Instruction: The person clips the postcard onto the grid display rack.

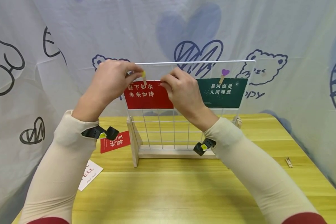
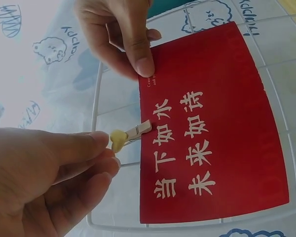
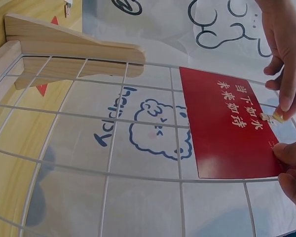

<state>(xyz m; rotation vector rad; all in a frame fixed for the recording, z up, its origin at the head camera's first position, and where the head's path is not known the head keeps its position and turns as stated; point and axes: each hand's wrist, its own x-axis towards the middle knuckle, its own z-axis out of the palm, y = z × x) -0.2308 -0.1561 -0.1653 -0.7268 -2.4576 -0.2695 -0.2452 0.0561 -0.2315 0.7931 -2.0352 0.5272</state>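
Left hand: a yellow-headed peg is pinched between thumb and fingertips, its tip over the red card's upper edge.
Right hand: the red card is pinched near its upper right corner by thumb and fingers.
Red card: held against the left half of the wire rack.
Green card: hung on the rack's right half by a purple-heart peg.
Table: at left, a second red card and, nearer, a white card are laid; at right, a loose peg.
Curtain: hung at the far side.
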